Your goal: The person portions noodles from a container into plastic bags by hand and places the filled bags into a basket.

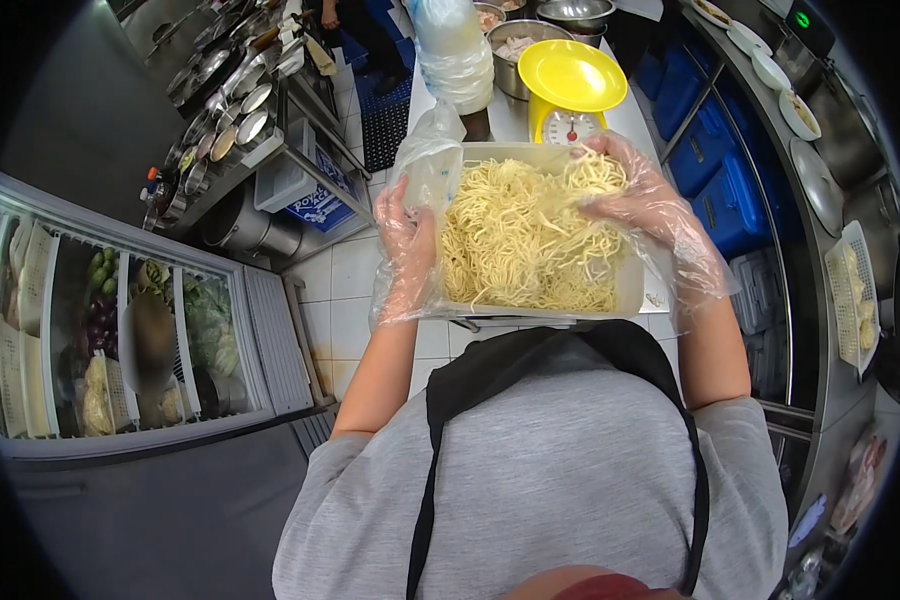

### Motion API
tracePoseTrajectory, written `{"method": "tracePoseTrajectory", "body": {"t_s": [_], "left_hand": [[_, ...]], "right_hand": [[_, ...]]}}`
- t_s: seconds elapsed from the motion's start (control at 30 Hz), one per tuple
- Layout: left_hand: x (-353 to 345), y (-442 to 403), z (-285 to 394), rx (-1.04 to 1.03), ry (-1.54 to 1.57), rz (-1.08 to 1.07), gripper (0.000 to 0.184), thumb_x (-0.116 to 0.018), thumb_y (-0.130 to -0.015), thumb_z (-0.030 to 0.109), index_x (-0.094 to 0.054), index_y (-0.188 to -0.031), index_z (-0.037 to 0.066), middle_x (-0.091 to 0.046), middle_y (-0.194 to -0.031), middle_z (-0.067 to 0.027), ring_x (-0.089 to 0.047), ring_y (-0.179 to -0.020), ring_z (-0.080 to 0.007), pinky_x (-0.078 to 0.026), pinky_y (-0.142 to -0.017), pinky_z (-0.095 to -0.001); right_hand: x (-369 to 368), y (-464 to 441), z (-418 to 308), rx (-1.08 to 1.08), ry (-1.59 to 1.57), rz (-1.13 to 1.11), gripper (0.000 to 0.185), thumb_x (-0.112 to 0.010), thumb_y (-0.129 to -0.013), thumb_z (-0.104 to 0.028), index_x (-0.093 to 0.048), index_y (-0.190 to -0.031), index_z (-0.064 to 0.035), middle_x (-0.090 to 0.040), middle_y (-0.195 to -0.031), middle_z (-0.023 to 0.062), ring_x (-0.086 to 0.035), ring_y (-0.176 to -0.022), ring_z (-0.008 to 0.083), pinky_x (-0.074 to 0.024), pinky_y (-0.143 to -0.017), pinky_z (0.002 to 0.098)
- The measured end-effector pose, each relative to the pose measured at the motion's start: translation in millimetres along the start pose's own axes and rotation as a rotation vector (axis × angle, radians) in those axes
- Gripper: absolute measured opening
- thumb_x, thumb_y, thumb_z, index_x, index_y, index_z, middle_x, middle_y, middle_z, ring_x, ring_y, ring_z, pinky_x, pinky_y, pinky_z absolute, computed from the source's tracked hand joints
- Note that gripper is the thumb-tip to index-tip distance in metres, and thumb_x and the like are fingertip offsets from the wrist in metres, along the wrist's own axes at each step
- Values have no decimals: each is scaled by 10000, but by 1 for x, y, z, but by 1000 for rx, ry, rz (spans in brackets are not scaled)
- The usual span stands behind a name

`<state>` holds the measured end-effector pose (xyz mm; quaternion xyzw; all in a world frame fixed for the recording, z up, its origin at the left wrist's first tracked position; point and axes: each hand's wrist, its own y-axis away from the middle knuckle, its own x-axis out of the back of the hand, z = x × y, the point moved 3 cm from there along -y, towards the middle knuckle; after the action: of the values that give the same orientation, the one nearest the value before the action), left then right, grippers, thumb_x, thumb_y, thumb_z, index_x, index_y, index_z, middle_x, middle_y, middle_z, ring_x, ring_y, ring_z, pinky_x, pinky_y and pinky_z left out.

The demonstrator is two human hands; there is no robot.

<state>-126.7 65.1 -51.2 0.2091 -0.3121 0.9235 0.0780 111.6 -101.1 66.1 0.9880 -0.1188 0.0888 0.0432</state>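
A white rectangular tub (630, 290) full of loose yellow noodles (515, 225) sits in front of me on the table. My right hand (645, 200), in a clear plastic glove, is closed around a clump of noodles at the tub's right side. On the left, my gloved left hand (407, 245) is at the tub's edge, its fingers curled on a clear plastic bag (432, 150) with faint blue print. Just behind the tub stands a yellow dial scale (573, 78) with a round pan.
Stacked plastic-wrapped containers (453, 60) and metal pots (515, 45) stand farther back on the table. A glass-topped chiller (135, 330) with vegetables is at left, below a rack of pans (230, 110). Blue bins (715, 170) line the right. Another person's legs (365, 40) show at the back.
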Motion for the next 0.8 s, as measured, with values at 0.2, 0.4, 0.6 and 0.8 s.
{"method": "tracePoseTrajectory", "body": {"t_s": [0.2, 0.4, 0.6, 0.8], "left_hand": [[2, 0, 5, -20, 7, 7, 471, -546, -796, 36, -494, -1263, 70, -393, -1232, -193, -407, -1156, -299, -358, -953, -341], [0, 0, 1, -48, -52, 20, 466, -560, -794, 23, -504, -1254, 76, -416, -1225, -168, -431, -1130, -280, -375, -932, -326], [-2, -2, 37, -24, 90, -53, 478, -570, -768, -4, -515, -1237, 68, -457, -1143, -118, -486, -1012, -201, -425, -806, -266], [-34, 16, 72, -144, 173, -450, 454, -606, -781, 43, -519, -1226, 71, -470, -1198, -134, -566, -920, -206, -479, -724, -283]], "right_hand": [[-32, -1, 91, -188, 830, -91, 821, -795, -628, -136, -380, -1336, -113, -445, -1303, 200, -368, -1272, 303, -315, -1058, 414], [-6, 5, 99, 23, 173, -26, 626, -756, -653, -113, -494, -1221, -100, -549, -1148, 127, -466, -1185, 276, -405, -988, 406], [15, 7, -27, 122, -443, 131, 555, -729, -701, -78, -478, -1195, -54, -608, -1044, 104, -631, -910, 192, -537, -815, 308], [-33, -12, -21, 353, -728, 242, 590, -710, -766, -124, -373, -1249, -91, -528, -1108, 101, -557, -1014, 200, -511, -838, 345]]}}
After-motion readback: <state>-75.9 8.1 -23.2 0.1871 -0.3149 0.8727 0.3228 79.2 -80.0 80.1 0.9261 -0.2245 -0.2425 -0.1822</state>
